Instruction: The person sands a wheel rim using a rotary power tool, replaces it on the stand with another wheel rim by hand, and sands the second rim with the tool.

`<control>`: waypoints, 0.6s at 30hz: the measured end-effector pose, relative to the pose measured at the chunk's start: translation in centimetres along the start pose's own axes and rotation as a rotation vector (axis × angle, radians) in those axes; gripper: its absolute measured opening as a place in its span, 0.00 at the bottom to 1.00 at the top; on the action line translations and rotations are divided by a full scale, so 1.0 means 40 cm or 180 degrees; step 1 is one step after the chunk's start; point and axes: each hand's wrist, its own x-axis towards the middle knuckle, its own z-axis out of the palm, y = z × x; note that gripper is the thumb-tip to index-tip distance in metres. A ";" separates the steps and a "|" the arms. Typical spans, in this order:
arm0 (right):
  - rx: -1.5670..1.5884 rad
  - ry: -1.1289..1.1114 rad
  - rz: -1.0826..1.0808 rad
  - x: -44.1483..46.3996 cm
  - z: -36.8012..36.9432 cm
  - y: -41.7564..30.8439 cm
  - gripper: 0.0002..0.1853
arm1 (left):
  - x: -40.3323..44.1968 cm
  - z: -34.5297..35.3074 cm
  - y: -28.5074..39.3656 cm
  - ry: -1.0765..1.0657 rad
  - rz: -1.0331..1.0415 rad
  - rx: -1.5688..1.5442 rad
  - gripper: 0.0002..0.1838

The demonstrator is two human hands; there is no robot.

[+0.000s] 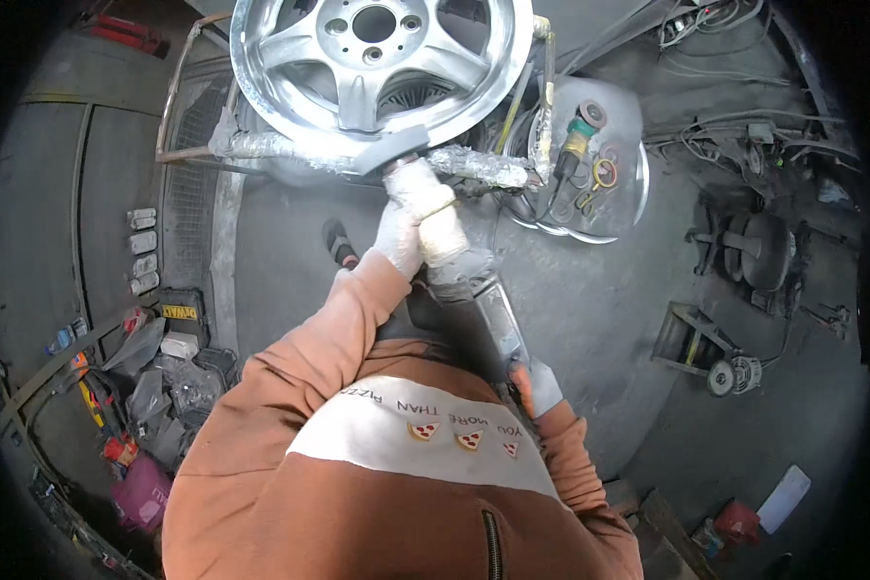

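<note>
My left hand, in a white glove, is closed around the wrapped, pale body of a power tool. The tool's dark, flat head lies at the lower rim of a silver alloy wheel. Below the wheel runs a crusted metal frame. My right hand, also gloved, is lower right at the lower end of a grey metal box-like piece, its fingers curled against the edge. The top of this piece lies just under the tool's rear end.
Right of the wheel, a green and black grinder and ring-shaped parts lie on a pale round surface. A small metal stand with a motor is on the floor at right. Bags and a DeWALT case are at left.
</note>
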 end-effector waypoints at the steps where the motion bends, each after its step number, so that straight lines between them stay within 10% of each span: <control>1: -0.0057 0.0145 0.0090 -0.006 -0.010 -0.001 0.19 | 0.012 0.019 -0.010 -0.0095 0.0045 0.0014 0.16; 9: 0.2112 0.0419 0.0936 -0.037 -0.066 0.110 0.14 | 0.052 0.108 -0.056 -0.0501 0.0066 -0.0104 0.14; 18: 0.0631 -0.0093 0.0598 -0.013 -0.008 0.027 0.19 | -0.026 -0.004 0.022 -0.0234 0.0069 -0.0088 0.15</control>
